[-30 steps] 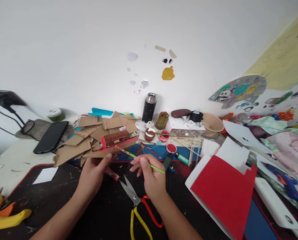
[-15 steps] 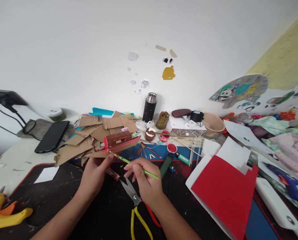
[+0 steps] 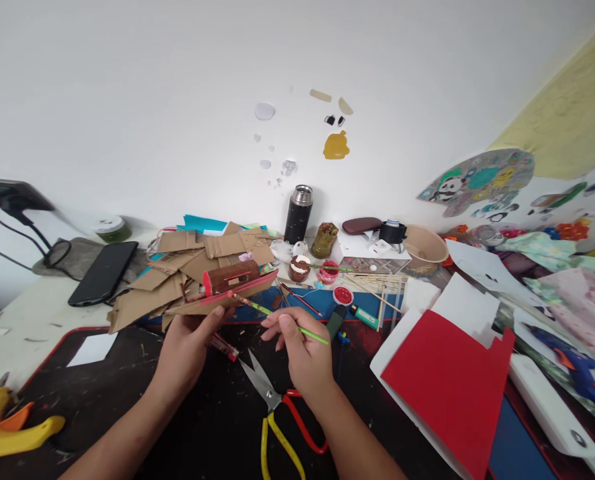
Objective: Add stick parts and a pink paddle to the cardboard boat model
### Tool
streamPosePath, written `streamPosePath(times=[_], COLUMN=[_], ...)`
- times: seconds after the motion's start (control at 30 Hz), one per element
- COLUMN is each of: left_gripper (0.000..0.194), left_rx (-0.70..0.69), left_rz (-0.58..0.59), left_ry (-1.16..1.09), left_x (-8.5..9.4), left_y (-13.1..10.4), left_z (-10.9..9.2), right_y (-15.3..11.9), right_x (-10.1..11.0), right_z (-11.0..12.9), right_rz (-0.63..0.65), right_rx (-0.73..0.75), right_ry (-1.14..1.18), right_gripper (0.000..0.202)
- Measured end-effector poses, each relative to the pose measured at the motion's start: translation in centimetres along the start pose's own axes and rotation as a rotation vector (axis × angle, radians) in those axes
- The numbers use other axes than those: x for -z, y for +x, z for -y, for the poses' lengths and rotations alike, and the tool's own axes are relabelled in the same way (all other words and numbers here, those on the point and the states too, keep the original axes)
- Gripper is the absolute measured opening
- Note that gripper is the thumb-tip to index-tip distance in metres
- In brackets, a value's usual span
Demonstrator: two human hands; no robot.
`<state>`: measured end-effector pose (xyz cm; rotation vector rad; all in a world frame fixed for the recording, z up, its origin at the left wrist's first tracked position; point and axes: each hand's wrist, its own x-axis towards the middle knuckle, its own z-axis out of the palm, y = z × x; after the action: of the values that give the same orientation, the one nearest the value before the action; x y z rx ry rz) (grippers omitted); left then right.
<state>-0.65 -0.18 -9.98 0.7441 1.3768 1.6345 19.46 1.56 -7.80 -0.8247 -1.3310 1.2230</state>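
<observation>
My left hand (image 3: 190, 350) is closed on the near edge of a cardboard model (image 3: 252, 288), thumb on top and fingers hidden beneath. On its red-painted board lies a brown tube (image 3: 231, 276) with a red end and a cut-out slot. My right hand (image 3: 307, 347) pinches a green paintbrush (image 3: 260, 307), which slants up to the left. Its tip is at the model's red face; whether they touch I cannot tell. Below, between my forearms, scissors (image 3: 271, 397) with red and yellow handles lie with blades apart. A small red-ended piece (image 3: 226, 347) is by my left hand.
Cardboard scraps (image 3: 147, 293) pile up behind the model. Red paint pots (image 3: 342, 295), a brown pot (image 3: 298, 268) and a black flask (image 3: 298, 217) stand toward the wall. Red card (image 3: 450, 380) lies right, a yellow glue gun (image 3: 20, 433) lower left, a phone (image 3: 103, 273) farther back.
My right hand and the paintbrush have shifted right and slightly up, the tip sliding along the model's red face. The model has moved slightly left in my left hand.
</observation>
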Motion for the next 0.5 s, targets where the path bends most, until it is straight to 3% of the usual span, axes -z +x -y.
streamPosePath(times=[0.23,0.5], left_gripper=[0.064,0.059], left_rx=[-0.037,-0.012], left_rz=[-0.008,-0.022], left_ry=[0.009,0.034], left_x=[0.00,0.00], left_y=[0.01,0.02], left_z=[-0.10,0.23], right_y=[0.11,-0.53], right_x=[0.26,-0.26], right_z=[0.02,0.29], right_rz=[-0.045,0.090], right_rx=[0.002,0.070], right_ry=[-0.002,-0.036], right_gripper=[0.052,0.047])
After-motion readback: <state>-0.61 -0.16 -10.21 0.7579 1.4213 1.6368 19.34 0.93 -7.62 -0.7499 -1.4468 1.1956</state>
